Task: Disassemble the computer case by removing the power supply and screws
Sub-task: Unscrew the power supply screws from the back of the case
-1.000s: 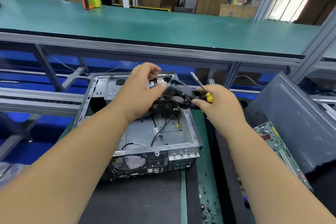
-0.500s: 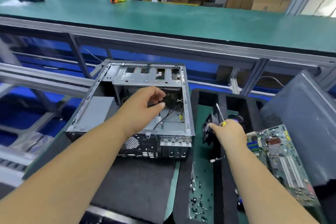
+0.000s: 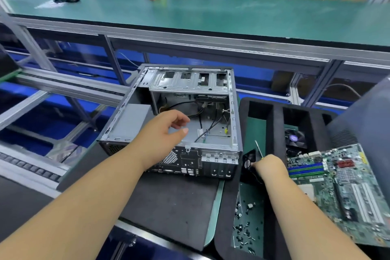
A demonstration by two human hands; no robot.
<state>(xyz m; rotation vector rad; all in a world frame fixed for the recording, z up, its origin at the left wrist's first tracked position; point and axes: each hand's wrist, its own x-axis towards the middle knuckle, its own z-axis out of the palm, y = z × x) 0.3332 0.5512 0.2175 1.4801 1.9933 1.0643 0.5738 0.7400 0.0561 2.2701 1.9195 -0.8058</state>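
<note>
Sitting open-topped on the dark mat, rear panel toward the viewer: the computer case. Lying along its left side, long axis running away from the viewer: the grey power supply, seemingly not yet removed. Resting to the right in the black foam tray: a motherboard, a cooler fan, loose screws.

Hovering over the case's near edge: the left hand, fingers loosely curled and parted, gripping nothing. Lying just left of those fingers, near but apart: the power supply, so probably falling to this nearer hand.

Setting a black fan down into the tray: the right hand, also gripping a screwdriver, shaft pointing up and away, well apart from the supply.
</note>
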